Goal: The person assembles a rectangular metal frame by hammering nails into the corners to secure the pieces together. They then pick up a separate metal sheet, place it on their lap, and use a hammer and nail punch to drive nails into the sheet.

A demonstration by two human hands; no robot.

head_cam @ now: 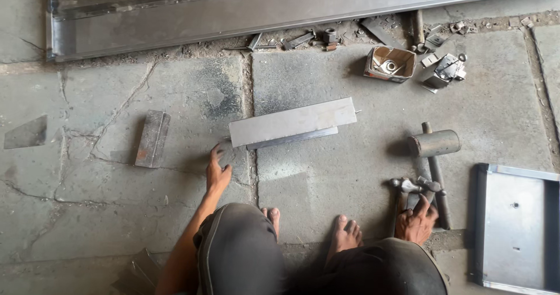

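**Squatting worker reaching for a metal strip and a hammer on a cracked concrete floor**

The left hand (217, 172) is resting on the floor with fingers spread, its fingertips touching the near left end of a long flat metal strip (291, 123). The hand is gripping nothing. The strip is lying flat at a slight slant in the middle of the floor (326, 178), with a narrower bar showing along its lower edge.

The right hand (416, 221) is closing over the handle of a small hammer (415, 186), whose head is pointing away from the person. The handle is hidden under the fingers, so how firmly it is being held is hard to tell. Just beyond is lying a heavy mallet (434, 143) with a barrel-shaped head, its long shaft running down past the right hand.

One package is showing: a small open cardboard box (389, 64), brown inside with a reddish lower edge, sitting near the far wall and holding round metal parts too small to make out. Beside it a small folded metal bracket (443, 71) is lying among scraps.

Two bare feet are showing between the knees. A short rusty plate (152, 138) is lying well to the left. A shallow metal tray (516, 228) is being cut off by the right edge, and a long metal frame (245, 6) is running off the top.
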